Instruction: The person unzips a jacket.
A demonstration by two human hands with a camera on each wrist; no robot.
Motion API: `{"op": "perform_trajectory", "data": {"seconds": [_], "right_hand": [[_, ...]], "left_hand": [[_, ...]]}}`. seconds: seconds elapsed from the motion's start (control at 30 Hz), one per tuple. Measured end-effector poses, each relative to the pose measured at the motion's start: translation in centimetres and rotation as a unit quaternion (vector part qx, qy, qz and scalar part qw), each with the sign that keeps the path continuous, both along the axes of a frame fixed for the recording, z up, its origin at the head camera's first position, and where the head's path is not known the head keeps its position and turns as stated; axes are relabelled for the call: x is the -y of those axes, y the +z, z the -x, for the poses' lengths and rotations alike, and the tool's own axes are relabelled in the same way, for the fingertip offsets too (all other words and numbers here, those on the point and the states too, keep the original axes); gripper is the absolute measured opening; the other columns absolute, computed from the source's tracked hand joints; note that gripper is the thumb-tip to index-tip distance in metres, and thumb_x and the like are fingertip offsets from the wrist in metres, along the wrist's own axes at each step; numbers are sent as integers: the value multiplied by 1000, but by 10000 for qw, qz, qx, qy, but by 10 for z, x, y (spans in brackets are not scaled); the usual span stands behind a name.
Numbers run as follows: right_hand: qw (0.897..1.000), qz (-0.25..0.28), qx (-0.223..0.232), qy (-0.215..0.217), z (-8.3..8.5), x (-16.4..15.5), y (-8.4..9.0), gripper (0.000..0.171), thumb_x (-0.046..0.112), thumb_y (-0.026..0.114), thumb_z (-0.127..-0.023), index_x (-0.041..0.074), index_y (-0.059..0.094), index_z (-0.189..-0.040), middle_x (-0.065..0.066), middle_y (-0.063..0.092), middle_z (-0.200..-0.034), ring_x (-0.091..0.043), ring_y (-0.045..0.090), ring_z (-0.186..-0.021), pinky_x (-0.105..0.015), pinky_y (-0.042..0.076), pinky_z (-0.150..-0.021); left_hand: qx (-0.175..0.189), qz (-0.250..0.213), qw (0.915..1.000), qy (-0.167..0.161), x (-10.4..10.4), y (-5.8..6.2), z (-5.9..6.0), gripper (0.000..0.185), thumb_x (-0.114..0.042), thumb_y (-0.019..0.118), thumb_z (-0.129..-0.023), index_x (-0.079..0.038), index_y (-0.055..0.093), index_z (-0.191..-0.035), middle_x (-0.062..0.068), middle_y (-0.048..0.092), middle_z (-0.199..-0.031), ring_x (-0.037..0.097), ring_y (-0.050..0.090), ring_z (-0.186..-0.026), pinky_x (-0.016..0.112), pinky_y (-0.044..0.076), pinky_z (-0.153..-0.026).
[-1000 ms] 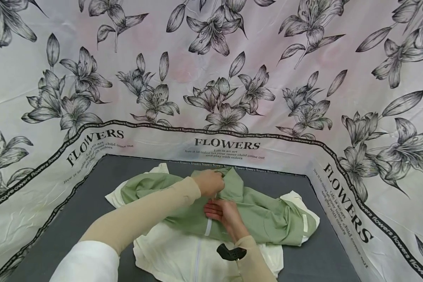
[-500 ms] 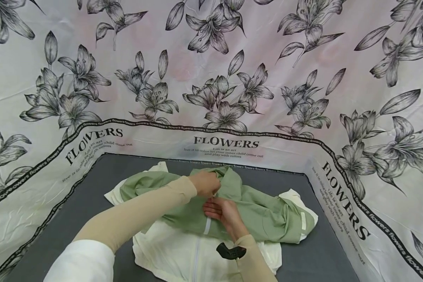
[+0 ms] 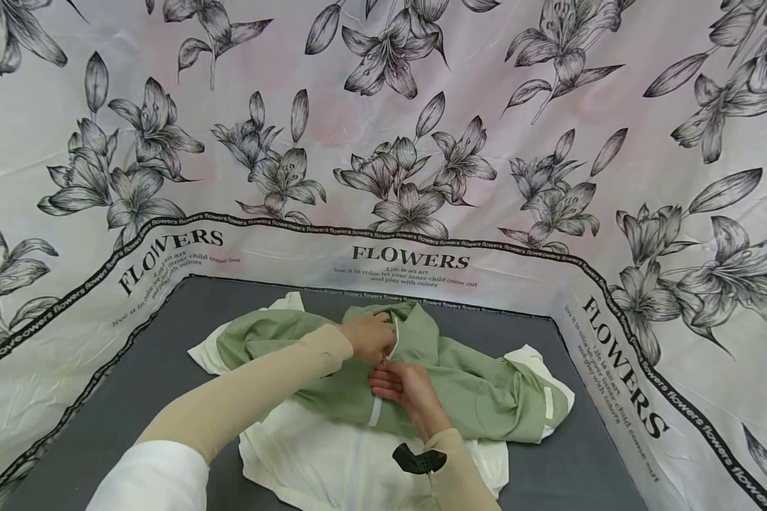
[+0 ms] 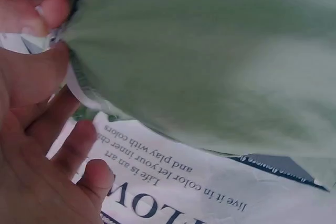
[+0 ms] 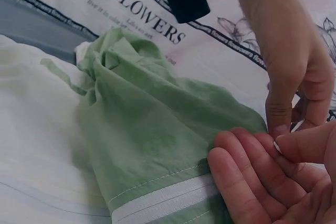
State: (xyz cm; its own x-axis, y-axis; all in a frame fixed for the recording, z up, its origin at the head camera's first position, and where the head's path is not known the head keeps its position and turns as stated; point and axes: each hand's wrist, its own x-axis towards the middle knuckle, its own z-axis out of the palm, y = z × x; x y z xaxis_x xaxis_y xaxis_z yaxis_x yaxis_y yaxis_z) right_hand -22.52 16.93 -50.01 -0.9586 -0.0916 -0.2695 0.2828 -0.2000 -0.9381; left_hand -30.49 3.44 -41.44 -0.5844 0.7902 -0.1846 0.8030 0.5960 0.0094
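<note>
Green cotton, soft and creased: from the head view a green and cream jacket [image 3: 422, 376] lies mid-mat, left hand [image 3: 371, 335] pinching its far edge by the white zipper tape [image 3: 376, 410], right hand [image 3: 404, 389] just nearer, fingers curled onto it. Grey mat [image 3: 134, 369] underneath, glossy backdrop [image 3: 415, 262] reading "FLOWERS".

Left wrist view: thumb and fingers [image 4: 50, 9] nip white tape [image 4: 79, 90]; print reads "Life is an art".

Right wrist view: right fingers [image 5: 247, 177] pinch the hem, left hand [image 5: 294, 72] touching beside.

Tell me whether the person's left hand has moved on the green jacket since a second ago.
Yes, slightly. The left hand has slid nearer the right hand, away from the "FLOWERS" lettering, along the green jacket's white zipper.
</note>
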Motion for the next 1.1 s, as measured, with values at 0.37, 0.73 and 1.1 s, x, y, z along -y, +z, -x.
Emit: {"op": "perform_trajectory", "data": {"seconds": [0.37, 0.73, 1.1], "right_hand": [[9997, 0, 32, -222, 2, 5, -1, 37, 16, 55, -101, -13, 63, -122, -5, 78, -90, -13, 76, -79, -30, 65, -77], [9987, -25, 139, -481, 2, 7, 3, 36, 18, 57, -101, -11, 64, -121, -6, 79, -90, -13, 77, -78, -30, 65, -76], [9992, -76, 101, -380, -1, 7, 4, 37, 19, 57, -101, -10, 65, -122, -7, 79, -94, -13, 77, -81, -31, 65, -80]], "left_hand": [[-354, -801, 9962, 16, 1, -3, 3, 26, -3, 67, -89, -16, 74, -68, -4, 70, -66, 19, 63, -80, 33, 49, -100], [-512, -940, 9906, 849, -1, -3, 8, 28, -11, 64, -95, -20, 66, -69, -5, 68, -69, 14, 61, -69, 31, 54, -68], [-236, -1338, 9797, 1477, -1, -5, 12, 48, -9, 58, -99, -22, 40, -56, -7, 32, -53, 9, 28, -50, 27, 30, -50]]}}
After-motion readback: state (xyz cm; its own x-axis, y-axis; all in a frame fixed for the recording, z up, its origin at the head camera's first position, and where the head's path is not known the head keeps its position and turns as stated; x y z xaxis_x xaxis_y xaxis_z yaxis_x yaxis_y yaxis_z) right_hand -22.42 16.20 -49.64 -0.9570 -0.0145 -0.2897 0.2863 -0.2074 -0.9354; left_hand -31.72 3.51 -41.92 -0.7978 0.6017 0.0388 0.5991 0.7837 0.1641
